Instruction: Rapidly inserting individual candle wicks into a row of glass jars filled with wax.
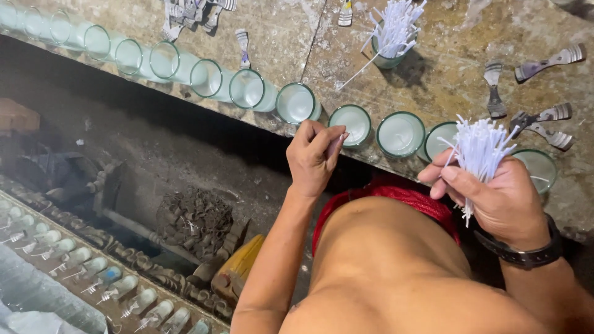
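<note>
My right hand, with a dark watch on its wrist, grips a bundle of white wicks that fans out above the fingers. My left hand is pinched shut on a single white wick, of which only the tip shows at the fingertips. It hovers just left of a glass of white wax. That glass belongs to a long row of wax-filled glasses along the edge of a stained worktable. Two more glasses stand between my hands.
A cup of more white wicks stands further back on the table. Several metal clips lie at the right and others at the top. Below the table edge are dirty floor, a pile of debris and a rack of small glasses.
</note>
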